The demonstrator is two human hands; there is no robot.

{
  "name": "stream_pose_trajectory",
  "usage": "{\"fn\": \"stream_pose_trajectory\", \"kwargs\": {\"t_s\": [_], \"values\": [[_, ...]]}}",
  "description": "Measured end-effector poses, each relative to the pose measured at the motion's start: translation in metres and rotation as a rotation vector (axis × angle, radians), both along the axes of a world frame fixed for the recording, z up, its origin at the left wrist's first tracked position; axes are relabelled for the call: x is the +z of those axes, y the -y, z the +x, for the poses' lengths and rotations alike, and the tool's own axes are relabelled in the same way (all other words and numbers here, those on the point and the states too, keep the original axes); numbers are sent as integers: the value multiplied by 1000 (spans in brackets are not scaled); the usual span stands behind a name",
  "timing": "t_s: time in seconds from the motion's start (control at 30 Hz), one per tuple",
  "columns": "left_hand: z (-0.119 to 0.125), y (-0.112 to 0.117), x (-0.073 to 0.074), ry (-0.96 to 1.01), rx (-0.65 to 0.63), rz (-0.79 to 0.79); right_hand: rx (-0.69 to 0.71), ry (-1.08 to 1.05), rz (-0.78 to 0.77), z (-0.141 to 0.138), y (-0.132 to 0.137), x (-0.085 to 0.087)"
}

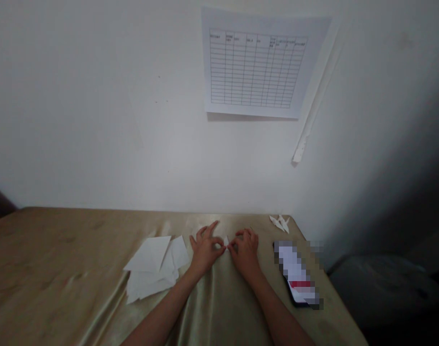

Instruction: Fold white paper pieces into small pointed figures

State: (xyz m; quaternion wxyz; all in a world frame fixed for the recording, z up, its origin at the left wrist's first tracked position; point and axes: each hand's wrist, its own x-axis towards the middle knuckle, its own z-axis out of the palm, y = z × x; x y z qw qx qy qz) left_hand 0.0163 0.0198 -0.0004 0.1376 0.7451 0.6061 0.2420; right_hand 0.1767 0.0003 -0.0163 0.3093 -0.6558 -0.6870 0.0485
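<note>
A small piece of folded white paper (226, 241) stands between my two hands, with only its pointed upper part showing. On its left side my left hand (205, 247) pinches it with thumb and forefinger, the other fingers spread outward. My right hand (245, 252) pinches the same paper from the right, its remaining fingers curled. The fingertips hide most of the paper. To the left of my left hand lies a loose pile of white paper sheets (151, 259). Beyond my right hand, near the far right corner, sits a folded white paper figure (280, 223).
A phone (298, 278) with a lit, blurred screen lies on the right of the table. A gold-brown cloth (61, 274) with creases covers the table. Against the back edge rises a white wall (97, 120) bearing a printed grid sheet (255, 72). A dark rounded shape (381, 283) is at the right.
</note>
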Motion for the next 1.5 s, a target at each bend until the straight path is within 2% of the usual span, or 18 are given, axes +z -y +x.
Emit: {"fn": "stream_pose_trajectory", "kwargs": {"t_s": [0.23,0.67,0.93,1.2,1.5], "values": [[1,-1,1,-9,1,-20,17,14,-15,0,-4,1],[1,1,-3,-50,-20,45,-20,43,-27,-1,-2,4],[-1,1,-4,-53,-47,27,-47,31,-37,-1,-2,3],[-3,1,-2,-44,-32,-4,-18,-12,44,-1,5,6],[-4,2,0,-89,-21,8,-44,-16,31,-2,12,12]]}}
